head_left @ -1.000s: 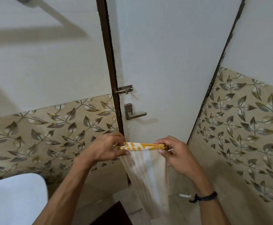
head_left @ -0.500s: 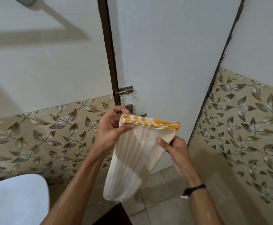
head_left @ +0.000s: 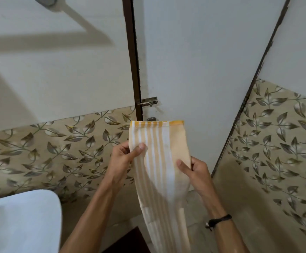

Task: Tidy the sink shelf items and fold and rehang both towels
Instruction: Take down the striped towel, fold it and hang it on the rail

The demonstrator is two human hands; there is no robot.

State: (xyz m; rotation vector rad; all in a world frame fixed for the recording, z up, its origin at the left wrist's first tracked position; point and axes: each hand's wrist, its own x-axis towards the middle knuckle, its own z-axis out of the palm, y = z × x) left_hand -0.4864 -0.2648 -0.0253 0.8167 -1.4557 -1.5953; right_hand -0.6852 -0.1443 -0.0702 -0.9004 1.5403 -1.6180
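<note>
Straight ahead stands a pale door (head_left: 194, 61), the biggest thing in view, with a dark frame (head_left: 132, 57) running down its left edge. Left of the door the wall is plain above and covered lower down with leaf-patterned tiles (head_left: 57, 148); the same tiles cover the wall to the right of the door. Well to the left of the door and lower, a white rounded fixture (head_left: 21, 221) fills the corner of the view. In front of the door's lower half hangs the towel (head_left: 159, 161), cream with yellow and white stripes and a yellow band along its top edge, held upright so that its top sits just below the door's bolt (head_left: 148, 102); its lower end trails down, blurred. The left hand (head_left: 123, 159) pinches the towel's left edge, thumb on the front and fingers curled behind. The right hand (head_left: 194, 170) grips the right edge a little lower, thumb pressed on the front. A dark band (head_left: 219, 220) circles the right wrist.
</note>
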